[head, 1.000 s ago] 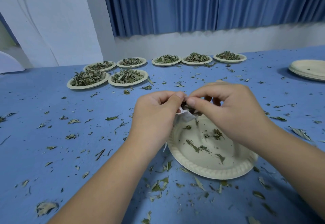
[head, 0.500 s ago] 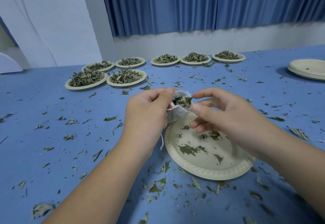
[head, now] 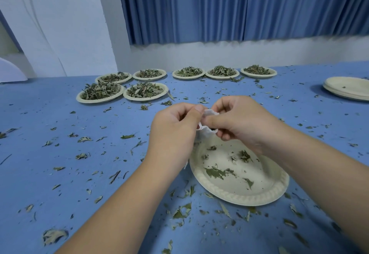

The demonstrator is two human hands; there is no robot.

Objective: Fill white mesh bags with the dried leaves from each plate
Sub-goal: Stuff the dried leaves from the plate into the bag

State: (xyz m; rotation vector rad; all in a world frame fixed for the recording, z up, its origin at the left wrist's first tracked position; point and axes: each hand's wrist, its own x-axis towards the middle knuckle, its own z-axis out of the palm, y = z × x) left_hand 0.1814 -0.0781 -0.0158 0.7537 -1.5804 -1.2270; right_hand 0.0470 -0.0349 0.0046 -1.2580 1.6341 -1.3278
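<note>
Above the ridged paper plate (head: 259,195), both hands pinch crinkled mesh bag (head: 207,132).

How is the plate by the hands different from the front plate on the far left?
The near plate holds only a few leaf scraps; the far-left plate is heaped with leaves. The near plate is partly hidden behind the right hand; the far-left plate sits apart, untouched. Both are pale round plates on the blue table.
</note>
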